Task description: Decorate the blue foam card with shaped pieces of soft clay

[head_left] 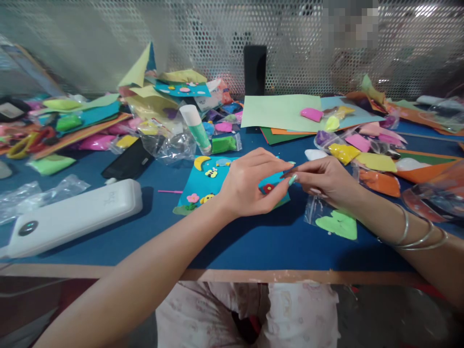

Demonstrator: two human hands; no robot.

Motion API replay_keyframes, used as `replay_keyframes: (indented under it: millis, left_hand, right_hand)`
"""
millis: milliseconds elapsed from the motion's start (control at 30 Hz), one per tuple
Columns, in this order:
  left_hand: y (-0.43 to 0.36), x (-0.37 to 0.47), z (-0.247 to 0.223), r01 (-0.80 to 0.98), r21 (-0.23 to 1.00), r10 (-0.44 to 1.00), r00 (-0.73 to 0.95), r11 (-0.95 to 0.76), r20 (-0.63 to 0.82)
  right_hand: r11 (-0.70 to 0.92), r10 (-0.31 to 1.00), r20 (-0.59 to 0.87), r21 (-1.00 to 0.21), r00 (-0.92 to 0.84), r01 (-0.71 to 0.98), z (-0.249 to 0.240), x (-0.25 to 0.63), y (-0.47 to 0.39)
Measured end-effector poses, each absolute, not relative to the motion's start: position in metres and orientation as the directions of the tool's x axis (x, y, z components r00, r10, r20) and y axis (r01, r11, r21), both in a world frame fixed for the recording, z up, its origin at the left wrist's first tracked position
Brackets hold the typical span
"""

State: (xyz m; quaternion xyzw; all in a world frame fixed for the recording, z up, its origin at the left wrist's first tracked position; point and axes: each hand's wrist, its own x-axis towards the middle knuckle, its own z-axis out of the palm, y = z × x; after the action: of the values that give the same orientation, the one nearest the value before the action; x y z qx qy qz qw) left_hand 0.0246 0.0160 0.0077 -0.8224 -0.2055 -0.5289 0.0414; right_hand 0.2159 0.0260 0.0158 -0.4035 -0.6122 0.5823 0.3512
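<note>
My left hand is over a blue sheet of card, covering part of it. Its thumb and forefinger come together against the fingertips of my right hand, off the card's right edge. Both hands are pinched, and whatever lies between the fingertips is too small or hidden to make out. On the card are a yellow moon, a bee, a pink flower and a red flower. Below my right hand lies a clear bag with light green clay.
A white power bank lies at left, with a black pouch behind it. A glue stick stands behind the card. A thin pink stick touches its left side. Coloured clay packets and paper sheets crowd the back.
</note>
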Motion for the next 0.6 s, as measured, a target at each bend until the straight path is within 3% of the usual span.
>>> replay_keyframes:
  millis: [433,600]
  left_hand:
    - [0.0178,0.0238,0.003,0.403,0.197,0.361,0.386,-0.894,0.849]
    - [0.0196,0.0255,0.0012,0.338,0.178,0.326,0.452,-0.924,0.83]
  right_hand:
    - [-0.028,0.895,-0.045,-0.999,-0.444,0.045,0.0194,0.2144,0.0226]
    - [-0.043,0.875,-0.056,-0.998,-0.482,0.039,0.0181,0.2162,0.0246]
